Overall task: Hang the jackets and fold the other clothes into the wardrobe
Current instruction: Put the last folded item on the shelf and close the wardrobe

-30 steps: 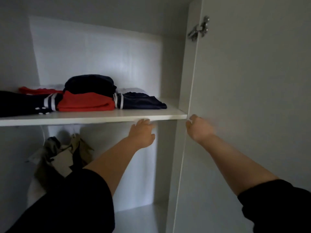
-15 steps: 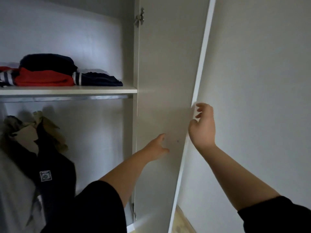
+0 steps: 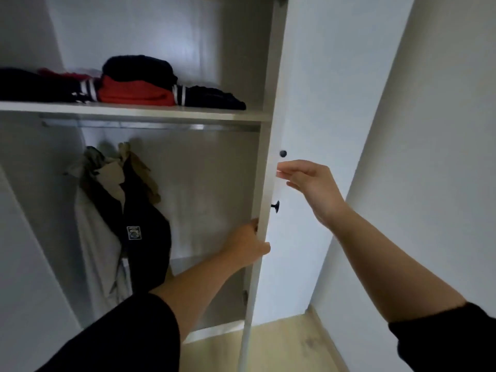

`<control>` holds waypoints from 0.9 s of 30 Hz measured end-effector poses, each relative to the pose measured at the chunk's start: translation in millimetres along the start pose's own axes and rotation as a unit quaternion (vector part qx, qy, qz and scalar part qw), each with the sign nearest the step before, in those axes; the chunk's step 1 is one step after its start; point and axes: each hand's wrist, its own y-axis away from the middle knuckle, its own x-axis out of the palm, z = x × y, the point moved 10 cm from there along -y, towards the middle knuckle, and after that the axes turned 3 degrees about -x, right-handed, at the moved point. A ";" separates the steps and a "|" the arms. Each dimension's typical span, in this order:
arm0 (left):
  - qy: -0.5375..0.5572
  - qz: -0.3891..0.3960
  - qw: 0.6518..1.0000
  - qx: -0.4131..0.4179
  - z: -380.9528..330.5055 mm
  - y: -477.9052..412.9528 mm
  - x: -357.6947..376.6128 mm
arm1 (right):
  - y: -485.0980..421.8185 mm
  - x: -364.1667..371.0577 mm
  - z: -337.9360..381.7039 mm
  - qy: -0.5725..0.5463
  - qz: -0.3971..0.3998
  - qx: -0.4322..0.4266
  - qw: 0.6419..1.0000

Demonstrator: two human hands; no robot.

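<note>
Folded clothes: a dark and red stack (image 3: pixel 134 87) lies on the shelf (image 3: pixel 161 115) of the wardrobe (image 3: pixel 212 183), with its right end near the shelf's front edge.
Jackets: a dark one and pale ones (image 3: pixel 120 210) hang under the rail (image 3: pixel 150 126) at the left, well apart from the door (image 3: pixel 303 108).
Left hand: it (image 3: pixel 248 244) grips the door's leading edge below the lower knob (image 3: pixel 275 207). The thumb shows on the near face and the fingers are hidden behind the edge.
Right hand: it (image 3: pixel 311 183) is open with fingers straight, the tips at the door's front face between the upper knob (image 3: pixel 282 153) and the lower one. I cannot tell whether they touch.
Step, as judged: clothes look stowed and the door is being swung shut.
Risk, pinch: the left fingers wrap the closing edge. If they stay there as the door meets the frame, they likely get caught.
Risk, slam: a flat push from the right hand with neither knob held gives little control, so the door may bang or bounce back.
Risk, snag: the dark garment at the shelf's right end could catch the door if it overhangs the edge. Overhang is not clear from this angle.
Risk, jackets: low, since they hang clear of the door's path.
</note>
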 end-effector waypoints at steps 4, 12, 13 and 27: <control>0.020 -0.046 0.998 -0.044 66.1 5.6 -58.8 | -22.7 95.8 -19.1 0.135 0.063 -0.040 0.988; 0.083 -0.093 0.986 -0.109 186.3 -38.2 -164.1 | -91.2 254.1 -67.8 0.189 0.147 -0.061 0.969; 0.090 -0.099 0.984 -0.114 197.7 -48.9 -172.8 | -104.6 265.3 -70.0 0.188 0.148 -0.062 0.969; 0.143 -0.108 0.977 -0.116 268.0 -161.5 -223.1 | -202.9 344.0 -92.8 0.337 0.100 -0.085 0.933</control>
